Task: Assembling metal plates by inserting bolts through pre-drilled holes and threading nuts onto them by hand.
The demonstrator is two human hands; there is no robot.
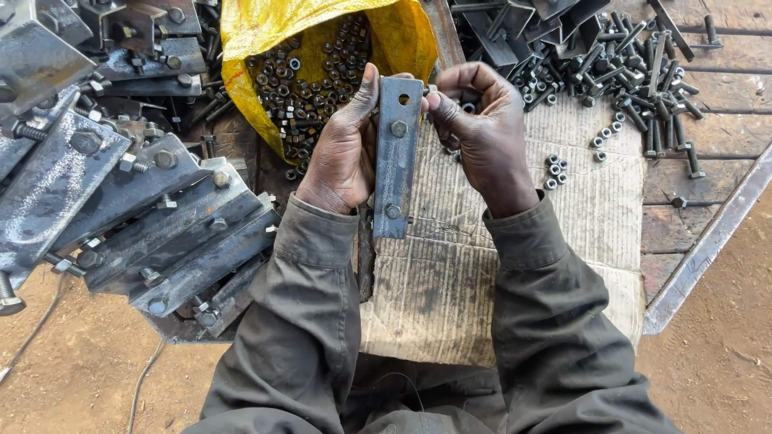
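My left hand [342,145] grips a flat grey steel plate [396,173] held upright over a sheet of worn cardboard [450,281]. The plate has two bolts fitted through it and an empty hole near its top. My right hand [482,120] is at the plate's top right corner, fingers pinched there on something small that I cannot make out. Just behind the hands, a yellow sack [322,48] lies open, full of dark nuts.
A stack of bolted steel plates [153,217] lies at the left. Loose bolts [643,72] and steel brackets [515,28] are heaped at the top right, with a few nuts [555,170] on the cardboard. The wooden bench's metal edge [708,241] runs down the right; dirt floor below.
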